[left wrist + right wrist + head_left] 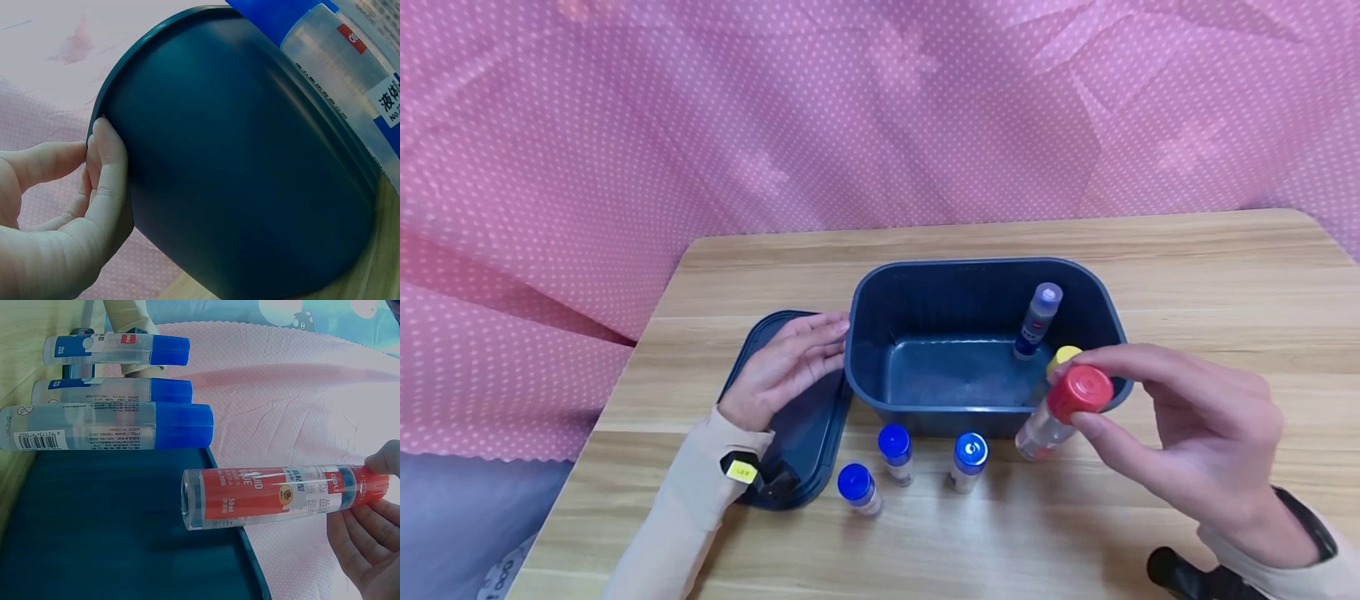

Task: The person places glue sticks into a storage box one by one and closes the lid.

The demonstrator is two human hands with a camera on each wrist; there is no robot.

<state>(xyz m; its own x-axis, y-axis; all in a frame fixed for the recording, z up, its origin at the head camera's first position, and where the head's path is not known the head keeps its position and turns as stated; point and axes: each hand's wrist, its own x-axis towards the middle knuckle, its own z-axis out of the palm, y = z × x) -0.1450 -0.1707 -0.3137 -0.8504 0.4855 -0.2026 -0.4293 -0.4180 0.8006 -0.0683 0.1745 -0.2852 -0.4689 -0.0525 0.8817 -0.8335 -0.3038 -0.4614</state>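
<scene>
At lower right of the head view, the red-capped glue bottle is held aslant by the right hand, its cap pinched between thumb and fingers; the clear body extends leftward from the grip, before the near right corner of the dark box. Left of centre, the left hand, fingers nearly straight and grasping nothing, touches the box's left end at the rim, well apart from that bottle. Between the hands, lower centre, three blue-capped bottles stand on the surface. Inside the box, at right: a purple-capped bottle and a yellow cap.
</scene>
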